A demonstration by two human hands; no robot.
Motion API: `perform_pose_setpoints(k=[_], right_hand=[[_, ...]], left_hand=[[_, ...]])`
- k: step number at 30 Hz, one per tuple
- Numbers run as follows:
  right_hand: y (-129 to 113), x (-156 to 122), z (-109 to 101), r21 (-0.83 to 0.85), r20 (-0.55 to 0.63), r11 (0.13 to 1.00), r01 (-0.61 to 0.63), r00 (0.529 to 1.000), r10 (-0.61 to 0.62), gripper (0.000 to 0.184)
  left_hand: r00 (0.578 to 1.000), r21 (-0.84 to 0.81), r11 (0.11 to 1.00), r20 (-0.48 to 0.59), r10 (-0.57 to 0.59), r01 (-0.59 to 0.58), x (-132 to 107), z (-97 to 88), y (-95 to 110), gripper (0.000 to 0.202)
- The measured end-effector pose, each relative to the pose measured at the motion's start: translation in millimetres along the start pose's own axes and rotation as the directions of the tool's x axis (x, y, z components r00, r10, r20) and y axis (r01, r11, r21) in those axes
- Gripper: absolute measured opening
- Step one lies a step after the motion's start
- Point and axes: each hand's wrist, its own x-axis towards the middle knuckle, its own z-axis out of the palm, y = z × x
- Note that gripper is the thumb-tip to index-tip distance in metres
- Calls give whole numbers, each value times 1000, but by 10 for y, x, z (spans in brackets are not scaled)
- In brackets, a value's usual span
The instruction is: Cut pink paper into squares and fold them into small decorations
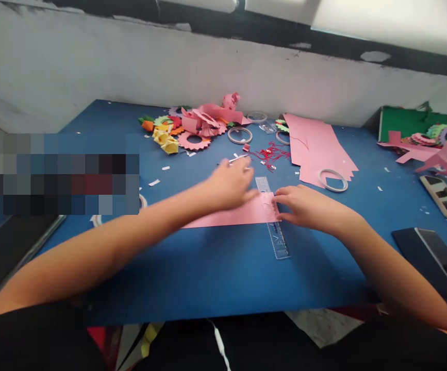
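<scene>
A strip of pink paper (231,214) lies on the blue table, with a clear plastic ruler (279,242) lying crosswise over its right end. My left hand (233,183) is just above the paper, its fingers curled and partly blurred. A slim, shiny pen-like thing (238,159) sticks out at its knuckles; its ends are not clear. To the right, my right hand (304,206) rests with fingers apart, the fingertips touching the right edge of the ruler where it crosses the paper. It grasps nothing that I can see.
Behind lie colourful paper pieces (194,140), red strings (271,154) and tape rolls (240,135). Larger pink sheets (316,144) carry another tape roll (333,180). Phones (445,198) and a dark case (412,257) are at the right. A green box (412,123) stands far right.
</scene>
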Motion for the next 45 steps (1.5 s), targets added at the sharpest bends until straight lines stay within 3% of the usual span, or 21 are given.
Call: perform_pose_setpoints(k=[3, 5, 7, 10, 13, 20, 26, 29, 32, 34, 36, 39, 45], right_hand=[[52, -23, 58, 23, 45, 1000, -3, 999, 2, 41], [107, -59, 104, 86, 61, 996, -8, 998, 3, 63], [151, -117, 167, 147, 56, 989, -19, 998, 10, 74], [169, -186, 277, 182, -4, 982, -58, 998, 59, 75], [159, -165, 367, 217, -63, 976, -33, 997, 48, 76], [201, -22, 465, 275, -107, 960, 46, 994, -18, 70], [193, 20, 541, 256, -242, 964, 74, 970, -10, 64], [173, 69, 590, 233, -360, 967, 101, 933, -11, 75], [175, 112, 611, 89, -581, 982, 168, 809, -85, 89], [178, 120, 594, -71, -683, 973, 219, 701, -207, 80], [165, 108, 557, -210, -677, 942, 261, 656, -332, 53], [115, 70, 502, -273, -574, 901, 336, 695, -433, 24], [97, 5, 514, -94, -473, 901, 424, 777, -415, 23]], left_hand=[[975, 7, 990, 175, 137, -140, -295, 430, 301, 70], [959, 13, 981, 215, 185, -192, -415, 499, 327, 66], [951, 20, 977, 233, 202, -212, -499, 446, 251, 58], [954, 29, 979, 232, 188, -200, -621, 334, 97, 59], [969, 62, 979, 164, 184, -196, -747, 322, 16, 65], [980, 117, 975, 86, 181, -190, -850, 390, -2, 68], [981, 96, 977, 38, 189, -192, -839, 413, -26, 66], [986, 88, 982, 19, 166, -167, -842, 423, -18, 66], [985, 105, 980, 16, 170, -171, -840, 430, -8, 69], [986, 118, 979, 1, 166, -165, -836, 436, -7, 74], [987, 126, 980, -14, 160, -157, -832, 440, -9, 77], [986, 136, 978, -14, 164, -160, -830, 432, -12, 73], [989, 140, 979, 19, 146, -147, -831, 398, -4, 65]])
